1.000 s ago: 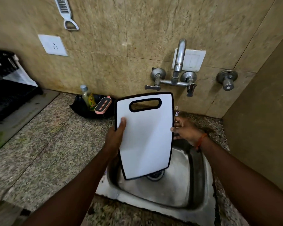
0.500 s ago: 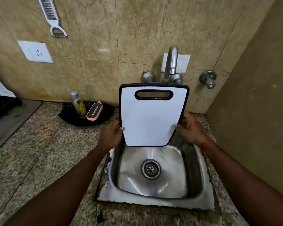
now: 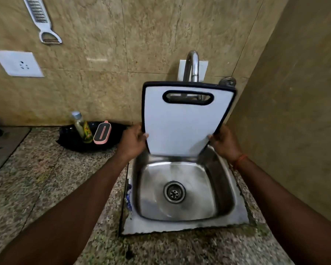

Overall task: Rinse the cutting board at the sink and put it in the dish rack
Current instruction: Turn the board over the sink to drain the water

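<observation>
Both hands carry the cutting board (image 3: pixel 182 127) by its lower corners. Left hand (image 3: pixel 133 141): grip closed on the board's lower left edge, thumb across the white face. Right hand (image 3: pixel 225 143): grip closed on the lower right edge, thumb tip on the face, an orange band at the wrist.

Cutting board: white with a dark rim, held upright and leaning slightly, handle slot at the top. It hangs over the back part of the sink (image 3: pixel 180 224), its lower edge above the basin and clear of it. Its top edge stands in front of the tap (image 3: pixel 192 66); part of the tap fitting shows through the slot. No water is seen running.

Sink: steel basin, drain (image 3: pixel 174 192) uncovered.

Counter (image 3: pixel 36 178): speckled stone. To the left of the sink sits a black tray (image 3: pixel 69 138) holding a bottle (image 3: pixel 80 124) and a pink-edged scrubber (image 3: pixel 102 132). On the wall hang a grater (image 3: pixel 40 20) and a white socket plate (image 3: pixel 17 63).
</observation>
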